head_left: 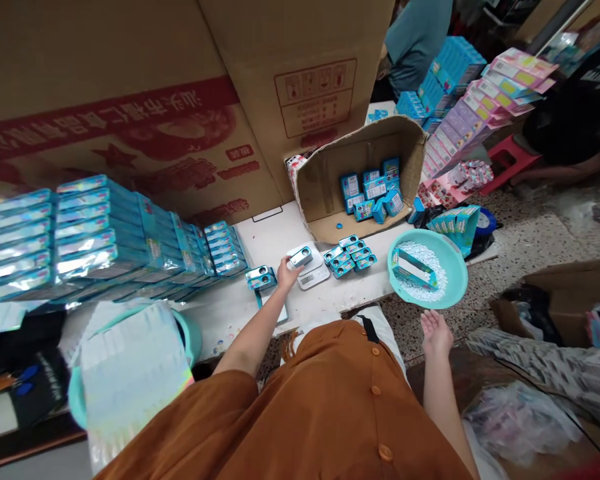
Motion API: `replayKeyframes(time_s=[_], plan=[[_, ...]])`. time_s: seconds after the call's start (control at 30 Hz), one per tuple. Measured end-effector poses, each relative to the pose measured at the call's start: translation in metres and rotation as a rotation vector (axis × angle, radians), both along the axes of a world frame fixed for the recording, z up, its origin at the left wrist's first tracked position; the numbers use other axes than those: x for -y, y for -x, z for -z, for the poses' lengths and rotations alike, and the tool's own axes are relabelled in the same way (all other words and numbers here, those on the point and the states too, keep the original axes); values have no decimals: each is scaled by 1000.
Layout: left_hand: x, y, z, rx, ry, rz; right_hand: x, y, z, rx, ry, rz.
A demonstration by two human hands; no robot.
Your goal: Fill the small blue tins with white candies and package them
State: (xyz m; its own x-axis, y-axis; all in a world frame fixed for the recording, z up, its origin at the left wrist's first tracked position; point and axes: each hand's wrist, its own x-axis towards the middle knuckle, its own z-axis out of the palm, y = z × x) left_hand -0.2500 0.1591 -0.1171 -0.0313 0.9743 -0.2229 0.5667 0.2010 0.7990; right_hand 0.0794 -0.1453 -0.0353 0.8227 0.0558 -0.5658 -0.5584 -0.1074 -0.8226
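Observation:
Over a small white digital scale, my left hand is closed around a small blue box with a round dark hole in its face. Two similar boxes stand left of the scale, and a cluster of several more sits to its right. My right hand is open and palm up, fingers stretched, just in front of a teal basin. White pellets fill the basin's bottom, with a long blue carton lying on them.
An open cardboard box on its side holds several blue boxes. Stacked shiny blue packs line the table's left. Another basin bears pale sheets. Behind are a person in a teal shirt, piled cartons and a red stool.

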Motion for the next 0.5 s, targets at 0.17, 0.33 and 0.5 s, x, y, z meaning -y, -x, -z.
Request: replayKeyframes(time_s=[0.17, 0.33, 0.5], plan=[[0, -6, -48, -34, -205, 192, -54, 15, -7, -1, -150, -131], [39, -20, -139, -5, -509, 451, -132, 60, -18, -289, -352, -342], [70, -45, -172, -7, -636, 753, -185, 105, -32, -795, -656, -494]])
